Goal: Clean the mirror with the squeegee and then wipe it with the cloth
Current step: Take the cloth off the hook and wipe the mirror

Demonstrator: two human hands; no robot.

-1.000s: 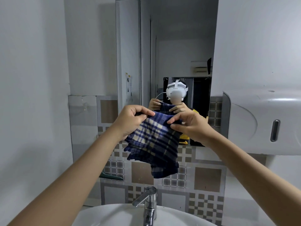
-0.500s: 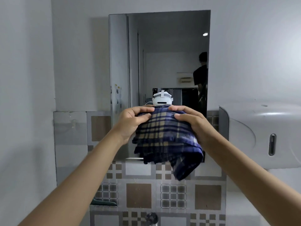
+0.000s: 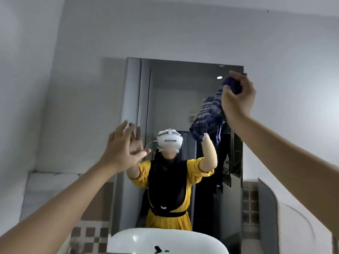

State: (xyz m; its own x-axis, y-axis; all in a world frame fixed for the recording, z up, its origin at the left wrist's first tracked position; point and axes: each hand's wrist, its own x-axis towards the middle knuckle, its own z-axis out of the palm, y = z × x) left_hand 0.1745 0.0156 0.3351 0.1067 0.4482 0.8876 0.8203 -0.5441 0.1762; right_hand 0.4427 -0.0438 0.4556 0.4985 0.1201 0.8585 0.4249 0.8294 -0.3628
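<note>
A tall rectangular mirror (image 3: 170, 99) hangs on the grey wall ahead. My right hand (image 3: 237, 96) is raised at the mirror's top right corner, shut on a bunched blue plaid cloth (image 3: 211, 114) that hangs down against the glass. My left hand (image 3: 122, 149) is open with fingers spread, held near the mirror's left edge and holding nothing. No squeegee is in view. The glass reflects a person in a yellow top with a white headset.
A white sink basin (image 3: 165, 241) sits below the mirror. A white wall dispenser (image 3: 293, 217) juts out at the lower right. Patterned tiles (image 3: 88, 233) cover the lower wall; a grey ledge (image 3: 53, 176) runs at the left.
My left hand let go of the cloth and opened. My right hand carried the cloth up to the mirror's top right corner. The view tilted upward.
</note>
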